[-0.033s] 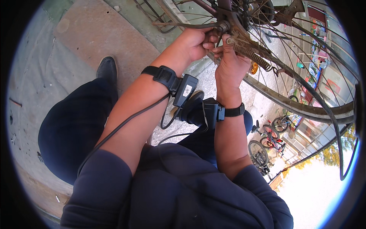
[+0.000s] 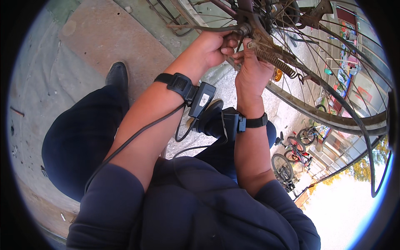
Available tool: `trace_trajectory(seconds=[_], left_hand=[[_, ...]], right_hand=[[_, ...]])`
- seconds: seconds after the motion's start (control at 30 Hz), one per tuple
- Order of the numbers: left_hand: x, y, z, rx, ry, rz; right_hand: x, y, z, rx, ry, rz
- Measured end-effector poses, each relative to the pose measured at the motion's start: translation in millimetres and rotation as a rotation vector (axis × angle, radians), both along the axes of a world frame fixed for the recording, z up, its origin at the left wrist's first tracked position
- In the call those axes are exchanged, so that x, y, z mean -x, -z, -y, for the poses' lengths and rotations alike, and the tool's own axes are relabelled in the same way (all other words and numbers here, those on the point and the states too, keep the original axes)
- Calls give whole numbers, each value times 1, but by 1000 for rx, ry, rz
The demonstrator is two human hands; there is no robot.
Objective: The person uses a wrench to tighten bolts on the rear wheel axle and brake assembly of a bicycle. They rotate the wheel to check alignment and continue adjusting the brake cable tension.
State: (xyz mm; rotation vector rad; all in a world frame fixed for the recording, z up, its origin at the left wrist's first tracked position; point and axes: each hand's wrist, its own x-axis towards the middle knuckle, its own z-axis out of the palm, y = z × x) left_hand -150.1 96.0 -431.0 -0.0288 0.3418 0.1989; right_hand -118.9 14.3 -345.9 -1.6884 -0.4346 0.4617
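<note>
Both hands work close together at the hub of a worn bicycle wheel [image 2: 354,121]. My left hand [image 2: 214,48] is closed, its fingers curled just under the axle nut [image 2: 243,29]; whatever they grip is hidden. Close beside it, my right hand [image 2: 252,73] has its thumb pointing up against the end of a rusty bracket, fingers bent in a pinch. What lies in that pinch cannot be made out. A rusty coil spring [image 2: 277,62] runs past the right hand's knuckles. The chain [image 2: 268,18] and spokes show above and beyond the hands.
A black cable [image 2: 366,141] hangs from the wheel side at the right. Strapped devices [image 2: 202,99] with cords sit on both forearms. A brown board [image 2: 112,37] lies on the floor at the left, beside my shoe [image 2: 117,75]. Parked bicycles [image 2: 293,150] stand farther off.
</note>
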Motion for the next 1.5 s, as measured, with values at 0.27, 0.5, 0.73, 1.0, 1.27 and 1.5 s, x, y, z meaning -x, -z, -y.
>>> trace_trajectory(seconds=[0.27, 0.5, 0.73, 1.0, 1.27, 1.5], left_hand=[[21, -4, 6, 131, -119, -46], [41, -11, 11, 125, -203, -75], [44, -15, 11, 146, -189, -116], [47, -20, 11, 133, -193, -171], [35, -13, 12, 81, -118, -173], [27, -2, 12, -7, 70, -143]], right_hand=[[-5, 9, 8, -57, -6, -21], [-4, 15, 11, -140, -17, -125], [-4, 10, 12, -111, -54, -139], [0, 10, 10, -156, -31, -180], [-6, 9, 12, -33, -89, -131], [-10, 6, 12, 95, -108, -58]])
